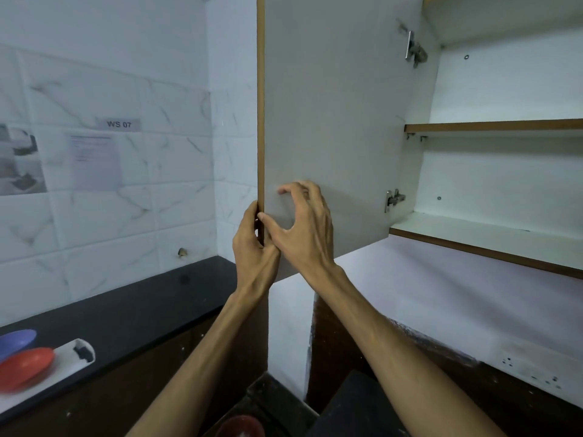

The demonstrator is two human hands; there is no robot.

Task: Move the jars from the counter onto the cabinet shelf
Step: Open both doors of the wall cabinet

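Above black counter [132, 310], both hands [252, 244] [306, 228] grip open cabinet door [331, 121].

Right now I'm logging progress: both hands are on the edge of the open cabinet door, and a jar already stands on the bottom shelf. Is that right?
Not quite. The head view shows the left hand and right hand on the open cabinet door, but no jar on the visible part of the bottom shelf.
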